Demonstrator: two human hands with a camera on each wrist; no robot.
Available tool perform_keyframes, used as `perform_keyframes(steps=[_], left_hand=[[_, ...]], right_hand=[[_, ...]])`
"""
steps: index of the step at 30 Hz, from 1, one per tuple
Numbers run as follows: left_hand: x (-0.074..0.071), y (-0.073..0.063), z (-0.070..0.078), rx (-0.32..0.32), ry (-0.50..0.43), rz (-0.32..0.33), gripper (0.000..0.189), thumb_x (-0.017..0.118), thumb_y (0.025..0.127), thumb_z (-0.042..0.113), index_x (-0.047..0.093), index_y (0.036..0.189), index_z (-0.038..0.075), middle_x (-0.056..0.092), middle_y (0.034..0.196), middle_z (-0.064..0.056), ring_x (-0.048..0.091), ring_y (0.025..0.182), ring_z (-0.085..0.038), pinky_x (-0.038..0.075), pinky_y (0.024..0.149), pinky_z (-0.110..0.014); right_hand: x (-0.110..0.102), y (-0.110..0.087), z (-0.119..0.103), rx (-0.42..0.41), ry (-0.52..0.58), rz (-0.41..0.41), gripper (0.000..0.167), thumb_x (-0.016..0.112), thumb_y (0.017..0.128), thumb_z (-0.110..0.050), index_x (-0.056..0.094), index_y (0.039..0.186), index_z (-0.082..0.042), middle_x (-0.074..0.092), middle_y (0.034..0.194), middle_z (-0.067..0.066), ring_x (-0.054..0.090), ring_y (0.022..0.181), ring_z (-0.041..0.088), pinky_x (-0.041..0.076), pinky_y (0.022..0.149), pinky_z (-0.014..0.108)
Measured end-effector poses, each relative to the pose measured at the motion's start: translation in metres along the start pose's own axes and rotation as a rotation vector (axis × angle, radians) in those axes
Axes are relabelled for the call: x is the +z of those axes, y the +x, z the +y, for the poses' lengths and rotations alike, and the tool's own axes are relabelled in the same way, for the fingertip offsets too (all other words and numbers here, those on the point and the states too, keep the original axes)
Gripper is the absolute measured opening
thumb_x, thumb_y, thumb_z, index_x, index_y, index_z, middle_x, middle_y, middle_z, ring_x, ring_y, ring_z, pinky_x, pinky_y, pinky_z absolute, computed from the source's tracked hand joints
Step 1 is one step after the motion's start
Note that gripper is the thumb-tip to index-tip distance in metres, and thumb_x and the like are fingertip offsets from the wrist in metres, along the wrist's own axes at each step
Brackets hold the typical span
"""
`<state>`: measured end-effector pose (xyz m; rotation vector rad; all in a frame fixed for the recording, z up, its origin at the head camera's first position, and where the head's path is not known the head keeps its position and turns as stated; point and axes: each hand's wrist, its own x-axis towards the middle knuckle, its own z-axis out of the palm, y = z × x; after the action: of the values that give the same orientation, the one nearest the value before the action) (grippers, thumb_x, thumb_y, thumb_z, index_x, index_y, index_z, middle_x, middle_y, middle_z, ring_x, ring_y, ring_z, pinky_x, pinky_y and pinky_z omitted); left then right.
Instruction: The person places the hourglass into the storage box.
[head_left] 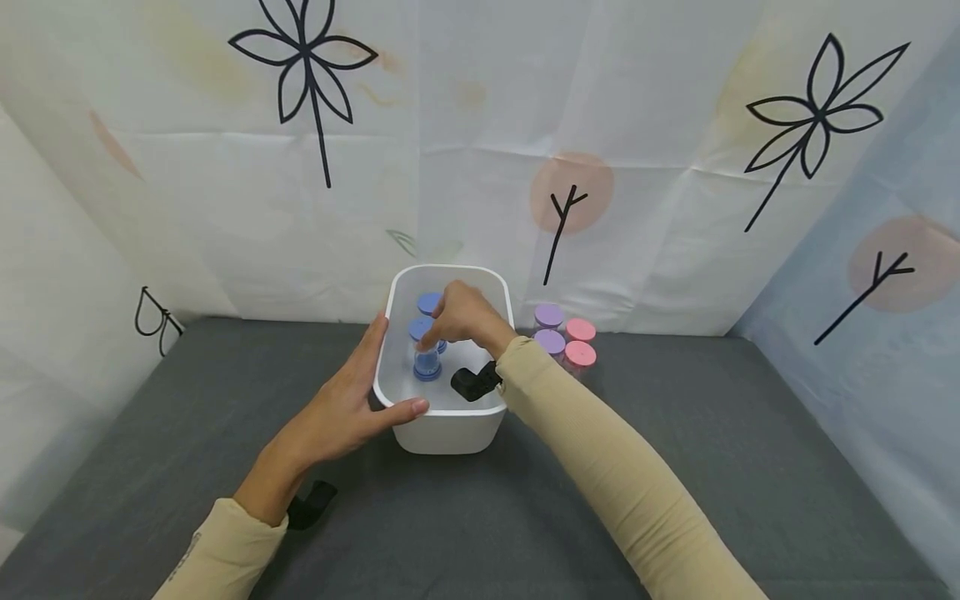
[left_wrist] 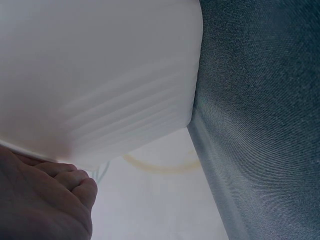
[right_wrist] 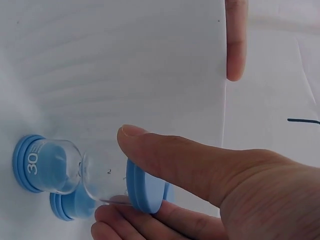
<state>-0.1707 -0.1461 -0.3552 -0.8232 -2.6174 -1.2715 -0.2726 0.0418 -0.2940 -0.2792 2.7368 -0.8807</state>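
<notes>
A white plastic bin [head_left: 447, 435] holds several sand timers with blue caps. My right hand [head_left: 468, 315] reaches inside and pinches the front blue sand timer [head_left: 427, 364] near its upper cap, thumb on one side and fingers on the other. The timer stands upright, and "30" shows on its lower bulb [right_wrist: 42, 162] in the right wrist view. A second blue-capped timer [head_left: 430, 302] is behind it, and another is partly hidden by my hand. My left hand [head_left: 341, 408] rests against the bin's front left corner, fingers along the left side and thumb at the front rim.
To the right of the bin stand two purple-capped timers [head_left: 548, 316] and two pink-capped timers [head_left: 581, 330], partly hidden by the right sleeve. A dark grey cloth [head_left: 450, 525] covers the table. A patterned white curtain [head_left: 480, 108] hangs behind the bin.
</notes>
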Motion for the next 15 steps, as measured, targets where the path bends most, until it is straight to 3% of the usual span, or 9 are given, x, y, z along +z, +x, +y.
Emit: perform_keyframes(steps=[7,15], left_hand=[[-0.0003,-0.0002,0.0005,-0.001,0.010,0.002,0.113,0.077,0.089,0.044,-0.008,0.162,0.036,0.001,0.169,0.007,0.037,0.141,-0.028,0.038,0.105,-0.059],[0.0001,0.0004,0.0000,0.004,0.004,0.004,0.113,0.077,0.088,0.044,-0.008,0.162,0.036,0.002,0.168,0.007,0.036,0.142,-0.027,0.037,0.106,-0.058]], right_hand=[[-0.0010,-0.0010,0.0014,0.019,0.003,0.001,0.040,0.096,0.068,-0.022,0.075,0.096,-0.002,0.073,0.080,0.006,0.067,0.074,0.019,0.050,0.062,0.030],[-0.0018,-0.0001,0.0009,0.034,-0.020,0.032,0.039,0.097,0.067,-0.023,0.076,0.094,-0.002,0.072,0.074,0.004,0.067,0.070,0.016,0.049,0.061,0.030]])
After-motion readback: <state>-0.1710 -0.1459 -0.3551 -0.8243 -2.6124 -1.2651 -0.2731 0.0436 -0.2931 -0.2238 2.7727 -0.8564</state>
